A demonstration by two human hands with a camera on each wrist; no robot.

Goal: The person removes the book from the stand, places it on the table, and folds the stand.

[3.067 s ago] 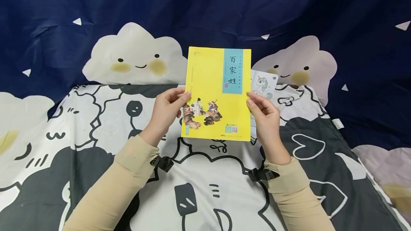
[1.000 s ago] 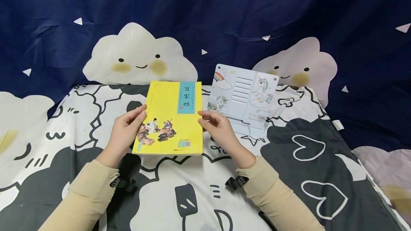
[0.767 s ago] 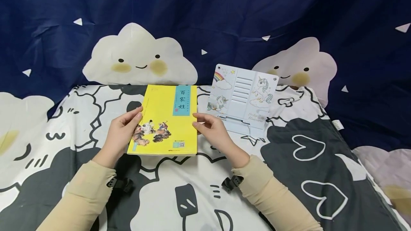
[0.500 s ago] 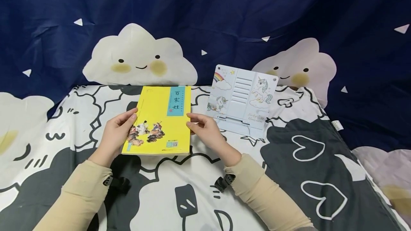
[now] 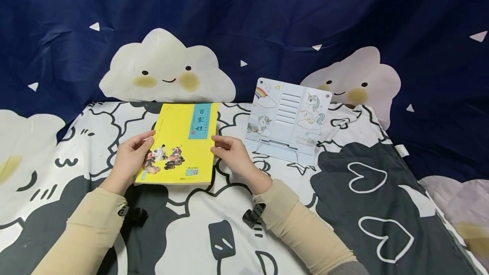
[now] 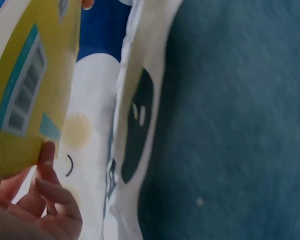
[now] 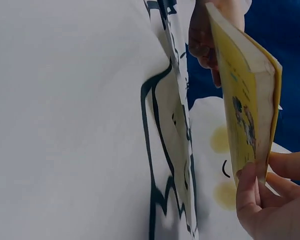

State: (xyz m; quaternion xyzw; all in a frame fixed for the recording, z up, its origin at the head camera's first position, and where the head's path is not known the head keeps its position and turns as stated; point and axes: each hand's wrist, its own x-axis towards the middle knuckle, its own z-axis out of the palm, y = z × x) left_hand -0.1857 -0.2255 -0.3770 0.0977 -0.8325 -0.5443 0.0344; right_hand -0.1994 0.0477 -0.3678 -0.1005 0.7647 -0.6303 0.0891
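Two opposite edges of a yellow book (image 5: 179,141) are pinched in the head view, one by the left hand (image 5: 130,154), the other by the right hand (image 5: 234,156). A blue panel (image 5: 199,121) with dark characters is printed near its upper right, and small painted figures (image 5: 173,159) are set at lower left. It is turned face up to the camera; the long axis is pointed away from the person, its top leaned slightly right. The book is held over patterned cloth (image 5: 191,245), left of a pale unicorn-printed stand (image 5: 290,118).

From the left wrist, the yellow back cover (image 6: 57,90) is shown with a barcode (image 6: 27,85), a fingertip laid against it.

From the right wrist, pale pages (image 7: 263,115) are seen, and the book is gripped between thumb and fingers.
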